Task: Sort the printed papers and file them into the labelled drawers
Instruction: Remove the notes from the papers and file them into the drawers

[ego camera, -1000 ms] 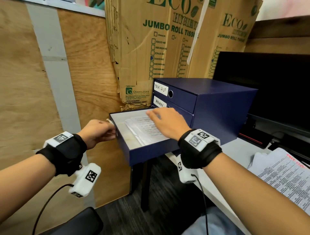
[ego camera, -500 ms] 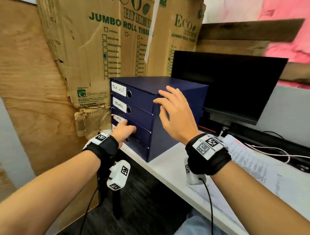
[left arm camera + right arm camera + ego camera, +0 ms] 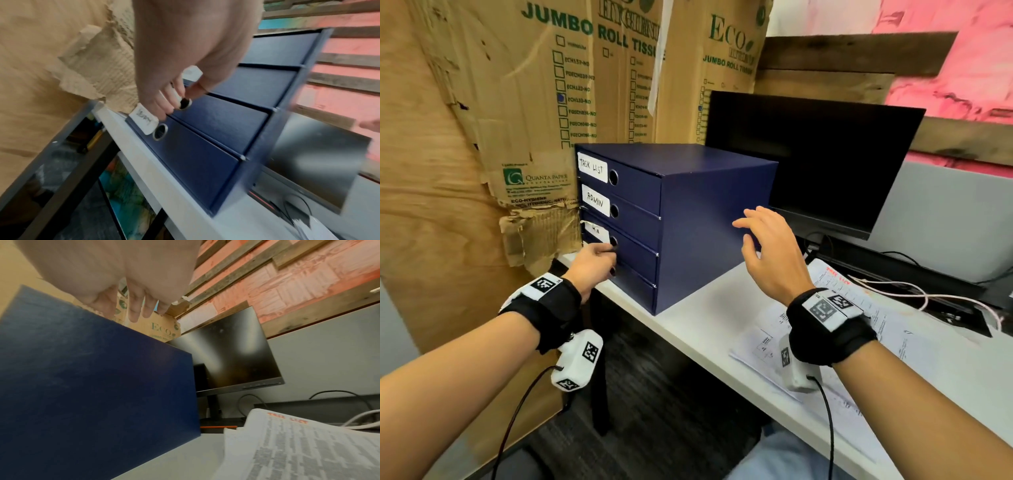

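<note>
- Left hand (image 3: pixel 592 263) is resting its fingertips (image 3: pixel 164 112) on the front of drawer 3 (image 3: pixel 633 255), by the finger hole (image 3: pixel 185 102); the fingers are bending, but I cannot tell whether one is hooking into the hole.
- Right hand (image 3: pixel 770 253) is hovering beside the cabinet (image 3: pixel 709 219), apart from it, fingers spread and carrying nothing.
- All 4 drawers are sitting flush with the cabinet front, so nothing is standing open for filing at this moment.
- Labels are reading "TASK LIST" (image 3: pixel 592 167) on drawer 1 and "ADMIN" (image 3: pixel 595 200) on drawer 2; the label on drawer 3 is partly covered by the hand, and the bottom one is too blurred to read.
- Papers (image 3: pixel 893 329) are lying loose on the desk (image 3: pixel 698 329) under the right wrist, the top sheet heading "TASK LIST" in red (image 3: pixel 287 419).
- Judging by that pile, sorting is only partly done: several sheets are waiting, and how many are already inside the drawers is hidden.
- Next sheet looks meant for drawer 1, so that one would need opening.
</note>
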The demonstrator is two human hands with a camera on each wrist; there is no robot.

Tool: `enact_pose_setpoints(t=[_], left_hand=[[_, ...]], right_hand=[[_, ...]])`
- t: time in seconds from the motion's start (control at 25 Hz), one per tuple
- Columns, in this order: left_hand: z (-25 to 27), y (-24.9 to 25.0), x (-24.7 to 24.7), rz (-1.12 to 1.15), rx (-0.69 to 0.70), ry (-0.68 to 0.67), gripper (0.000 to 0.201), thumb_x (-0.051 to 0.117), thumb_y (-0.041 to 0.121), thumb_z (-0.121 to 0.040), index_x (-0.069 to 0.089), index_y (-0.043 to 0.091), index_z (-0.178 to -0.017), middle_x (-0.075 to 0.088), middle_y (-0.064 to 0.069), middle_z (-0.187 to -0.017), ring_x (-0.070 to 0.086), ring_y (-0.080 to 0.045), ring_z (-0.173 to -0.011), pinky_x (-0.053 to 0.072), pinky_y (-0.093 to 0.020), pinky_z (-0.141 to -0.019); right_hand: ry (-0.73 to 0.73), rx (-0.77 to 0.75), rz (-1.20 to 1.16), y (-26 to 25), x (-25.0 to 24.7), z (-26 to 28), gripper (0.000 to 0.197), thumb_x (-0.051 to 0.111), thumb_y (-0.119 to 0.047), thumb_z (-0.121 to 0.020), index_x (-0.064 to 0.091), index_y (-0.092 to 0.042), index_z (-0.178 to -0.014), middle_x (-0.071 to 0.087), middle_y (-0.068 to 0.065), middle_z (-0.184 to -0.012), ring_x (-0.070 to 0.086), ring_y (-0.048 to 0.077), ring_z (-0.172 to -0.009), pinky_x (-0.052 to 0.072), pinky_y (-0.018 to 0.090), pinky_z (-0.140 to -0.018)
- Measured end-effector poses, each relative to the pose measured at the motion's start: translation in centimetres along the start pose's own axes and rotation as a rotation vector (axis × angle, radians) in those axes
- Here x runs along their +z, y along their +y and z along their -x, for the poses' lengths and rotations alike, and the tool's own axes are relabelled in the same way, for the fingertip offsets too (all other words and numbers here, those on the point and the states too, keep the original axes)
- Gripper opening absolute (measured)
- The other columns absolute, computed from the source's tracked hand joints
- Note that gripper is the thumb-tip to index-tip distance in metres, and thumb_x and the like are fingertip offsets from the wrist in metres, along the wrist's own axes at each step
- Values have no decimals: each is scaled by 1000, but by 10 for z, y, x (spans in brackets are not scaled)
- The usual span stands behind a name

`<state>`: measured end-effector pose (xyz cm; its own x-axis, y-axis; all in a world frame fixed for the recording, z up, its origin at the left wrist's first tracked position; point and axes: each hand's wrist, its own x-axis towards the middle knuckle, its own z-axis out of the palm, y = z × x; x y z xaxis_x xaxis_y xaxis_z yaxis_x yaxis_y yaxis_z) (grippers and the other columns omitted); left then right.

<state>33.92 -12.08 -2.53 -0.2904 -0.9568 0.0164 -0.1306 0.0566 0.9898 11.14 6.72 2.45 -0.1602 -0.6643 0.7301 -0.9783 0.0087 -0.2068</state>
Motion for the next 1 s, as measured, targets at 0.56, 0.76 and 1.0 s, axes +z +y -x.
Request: enact_pose_setpoints(t=[0.56,0.76,1.0], left_hand=[[105,98,186,-212,1183,-284,33,43,-3,-86,63,18,-103,50,13,-95,40,-7,-94,34,-12,-81],[58,87,260,-332,1035,-398,33,42,-1,-89,68,18,-95,56,11,-94,42,-13,-99,42,-25,-82],[21,44,318,-642,914,-452,29,45,11,-93,64,21,-112,58,4,-111,42,-17,-113,39,-28,-96]], right_hand=[[199,341,225,118,-105,41,28,50,-7,-90,64,-11,-113,63,5,-114,49,24,-115,35,31,-99],[274,396,306,144,-118,36,25,51,-6,-88,65,-9,-108,65,6,-111,52,26,-113,36,33,-98],[-27,296,482,172,-63,36,26,50,-14,-83,64,-13,-105,63,3,-101,54,26,-103,40,39,-99]])
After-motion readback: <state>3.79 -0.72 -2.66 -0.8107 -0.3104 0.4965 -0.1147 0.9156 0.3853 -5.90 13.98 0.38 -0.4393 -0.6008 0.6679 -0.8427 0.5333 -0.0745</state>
